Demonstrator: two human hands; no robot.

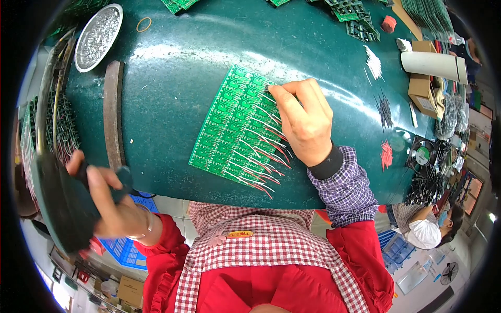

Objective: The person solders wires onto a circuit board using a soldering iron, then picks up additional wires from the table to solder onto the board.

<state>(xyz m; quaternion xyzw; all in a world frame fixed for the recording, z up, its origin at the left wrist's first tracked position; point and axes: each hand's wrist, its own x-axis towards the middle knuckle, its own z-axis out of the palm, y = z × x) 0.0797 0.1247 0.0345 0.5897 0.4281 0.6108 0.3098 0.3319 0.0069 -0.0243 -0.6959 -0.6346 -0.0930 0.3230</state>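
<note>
Red-and-white checked apron (255, 250) with an orange lettered patch (240, 234) lies nearest. On the dark green counter (167, 115), a green circuit-board panel (224, 125) trails red and white wires (263, 167); the right hand (307, 120) presses thumb and forefinger together, contents hidden, over its upper right edge. The blurred left hand's (114, 208) grip cannot be told. Leftward sit a silver metal bowl (99, 37) and brown flat bar (113, 112); rightward, white (373, 63), black (385, 110) and red bundles (386, 155).

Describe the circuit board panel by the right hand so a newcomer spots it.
On the green table, look beyond the checked apron. There lies a green circuit board panel, the right hand at its upper right corner. Unlike the boards along the far edge, it lies alone, red and white wires trailing rightward.
</note>
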